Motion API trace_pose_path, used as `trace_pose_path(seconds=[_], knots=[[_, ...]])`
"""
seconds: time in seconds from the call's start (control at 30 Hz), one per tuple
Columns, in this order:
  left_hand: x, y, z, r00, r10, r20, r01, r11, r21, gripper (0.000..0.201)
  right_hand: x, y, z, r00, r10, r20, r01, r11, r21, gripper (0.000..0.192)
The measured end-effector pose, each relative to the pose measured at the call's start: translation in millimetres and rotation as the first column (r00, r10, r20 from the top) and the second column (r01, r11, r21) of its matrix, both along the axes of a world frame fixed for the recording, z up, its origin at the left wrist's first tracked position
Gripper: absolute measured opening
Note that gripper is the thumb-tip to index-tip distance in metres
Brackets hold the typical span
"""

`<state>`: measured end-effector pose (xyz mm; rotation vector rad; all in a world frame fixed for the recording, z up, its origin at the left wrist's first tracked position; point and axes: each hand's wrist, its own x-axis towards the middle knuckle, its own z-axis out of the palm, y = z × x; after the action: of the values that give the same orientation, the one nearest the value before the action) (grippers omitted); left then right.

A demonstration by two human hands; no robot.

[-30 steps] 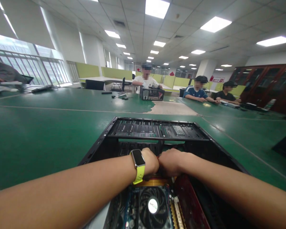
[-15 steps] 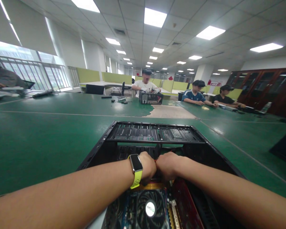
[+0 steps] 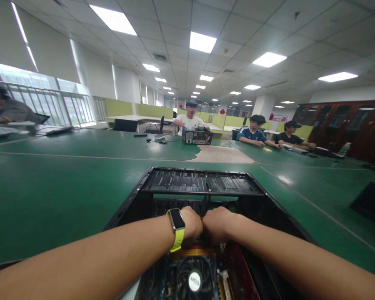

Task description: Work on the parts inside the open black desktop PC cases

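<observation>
Both hands, left hand (image 3: 192, 223) and right hand (image 3: 218, 223), fill the middle of the open computer case (image 3: 278, 216). The drive cage (image 3: 201, 184) blocks the far end, the fan (image 3: 194, 278) crowds the near side. The green table (image 3: 50, 196) lies open left and right.

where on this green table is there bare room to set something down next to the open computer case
Bare green table lies left of the open computer case, up to the far keyboard. More lies right of the case, short of the black panel. Crowded: inside the case, where left hand and right hand meet above the fan.
</observation>
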<state>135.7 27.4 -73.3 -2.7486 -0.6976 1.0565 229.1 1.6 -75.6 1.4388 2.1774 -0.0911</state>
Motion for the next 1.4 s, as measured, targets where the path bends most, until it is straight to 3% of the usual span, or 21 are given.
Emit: trace_pose_path(seconds=[0.27, 0.47, 0.8, 0.97, 1.13, 1.27, 1.4], knots=[[-1, 0, 1.4, 1.0, 0.01, -0.007, -0.01, 1.0, 0.008, 0.048, -2, 0, 1.9, 1.0, -0.023, -0.01, 0.023, 1.0, -0.015, 0.046], [1, 0, 2.5, 1.0, 0.006, -0.021, -0.006, 1.0, -0.01, 0.038, -1, 2, -1.4, 1.0, -0.017, -0.008, 0.017, 1.0, -0.015, 0.051], [1, 4, -7.2, 0.999, 0.044, 0.019, -0.044, 0.999, 0.011, 0.046, -3, 0, 1.5, 1.0, 0.015, 0.015, -0.015, 0.999, -0.031, 0.046], [0, 2, -2.7, 0.997, 0.052, 0.054, -0.052, 0.999, 0.005, 0.054, -3, -3, 3.1, 1.0, 0.025, 0.01, -0.025, 1.0, -0.011, 0.046], [-1, -3, 1.6, 0.999, 0.049, -0.009, -0.049, 0.998, 0.035, 0.055, -2, -2, -1.1, 1.0, 0.017, -0.008, -0.016, 1.0, 0.005, 0.047], [-1, -9, 22.4, 0.998, 0.062, 0.004, -0.062, 0.997, 0.037, 0.046, -6, -9, 20.4, 0.999, -0.005, -0.035, 0.006, 0.999, 0.041, 0.045], [-28, -24, 67.5, 0.965, 0.046, 0.26, -0.066, 0.996, 0.068, 0.036, 5, -50, 70.5, 0.98, 0.016, -0.2, 0.012, 0.991, 0.137, 0.037]])
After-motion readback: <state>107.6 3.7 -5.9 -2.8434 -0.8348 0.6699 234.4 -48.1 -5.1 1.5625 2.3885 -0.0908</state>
